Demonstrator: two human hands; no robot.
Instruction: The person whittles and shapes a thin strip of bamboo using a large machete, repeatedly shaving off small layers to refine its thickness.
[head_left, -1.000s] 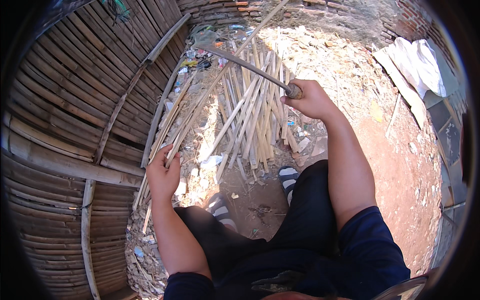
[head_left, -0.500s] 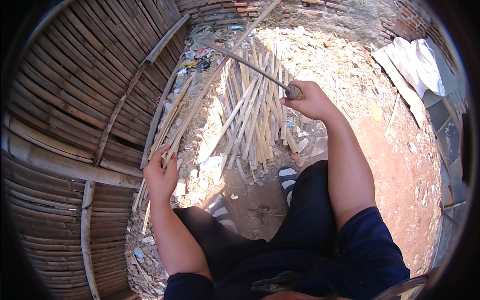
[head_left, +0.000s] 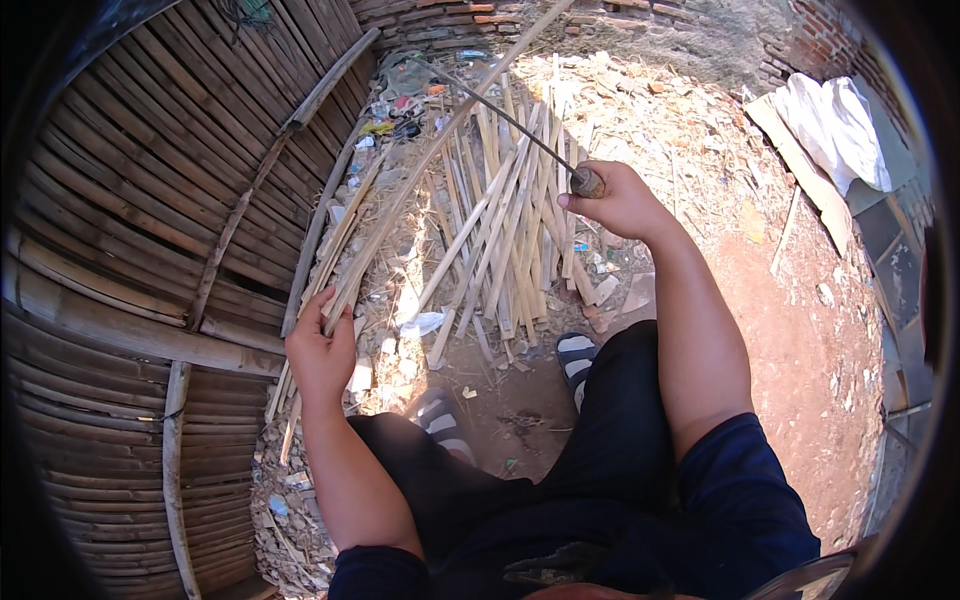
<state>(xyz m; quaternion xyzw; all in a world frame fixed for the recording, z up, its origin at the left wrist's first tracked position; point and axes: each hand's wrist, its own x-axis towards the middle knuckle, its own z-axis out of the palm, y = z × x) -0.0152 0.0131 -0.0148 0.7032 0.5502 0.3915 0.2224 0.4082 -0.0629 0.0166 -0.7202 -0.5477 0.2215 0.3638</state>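
Observation:
My left hand (head_left: 322, 345) pinches the near end of a long bamboo strip (head_left: 432, 155), which slants up and away to the right past the upper edge. My right hand (head_left: 622, 202) is wrapped round the wooden handle (head_left: 587, 183) of a long-bladed knife. Its narrow dark blade (head_left: 525, 131) points to the far left and crosses the strip; whether the two touch, I cannot tell. Below the blade, a loose pile of pale bamboo strips (head_left: 505, 235) lies on the ground.
A bamboo-slat wall (head_left: 150, 190) stands close on my left, with more strips (head_left: 345, 225) along its foot. Ahead is a brick wall (head_left: 640, 35). Litter and chips cover much of the ground. A white sack (head_left: 835, 135) lies at the far right. My sandalled feet (head_left: 577, 365) are near the pile.
The knife blade has turned slightly and looks thinner, its tip a little higher. The strip in my left hand has shifted slightly to the right at its far end.

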